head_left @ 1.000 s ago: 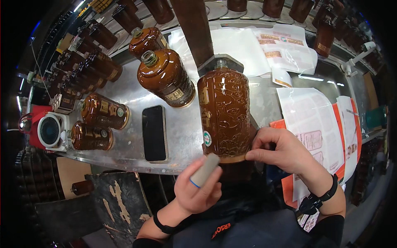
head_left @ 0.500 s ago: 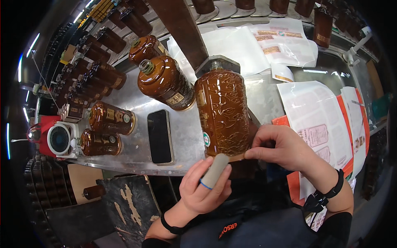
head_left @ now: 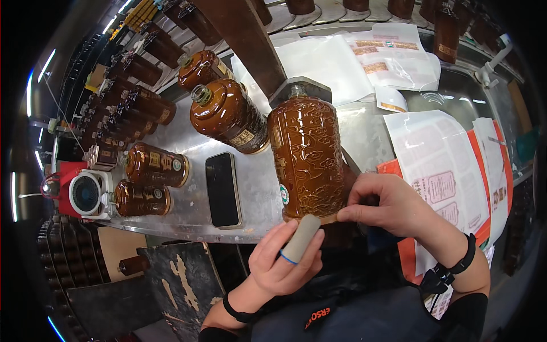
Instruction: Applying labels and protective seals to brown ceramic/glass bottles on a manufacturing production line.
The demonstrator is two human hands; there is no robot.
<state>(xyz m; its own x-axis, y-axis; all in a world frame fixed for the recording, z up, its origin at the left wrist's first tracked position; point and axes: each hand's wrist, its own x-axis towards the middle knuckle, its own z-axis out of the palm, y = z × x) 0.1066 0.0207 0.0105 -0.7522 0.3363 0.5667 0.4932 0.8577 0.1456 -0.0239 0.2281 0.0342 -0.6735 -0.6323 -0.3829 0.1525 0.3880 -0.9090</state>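
A large brown glass bottle [head_left: 307, 157] with raised scroll patterns stands in front of me, its clear neck pointing away. A round green-and-white sticker is on its lower left side. My left hand [head_left: 288, 259] is at the near base edge, fingers bent and pressed against it. One of its fingers wears a grey finger sleeve [head_left: 302, 239] with a blue rim. At the right corner of the base, my right hand [head_left: 387, 202] is closed, thumb and fingertips pinched on the edge. Anything thin between those fingertips is too small to make out.
Left of the bottle lie a dark phone [head_left: 223, 190] and a second brown bottle [head_left: 228, 117]. A small white fan [head_left: 85, 194] is at the table's left end. Sticker sheets [head_left: 439, 171] lie on the right. A brown post [head_left: 245, 43] rises behind the bottle, with several more bottles around.
My left hand has shifted slightly down and right along the bottle's base. The right hand keeps its pinch, and the bottle stays in place.
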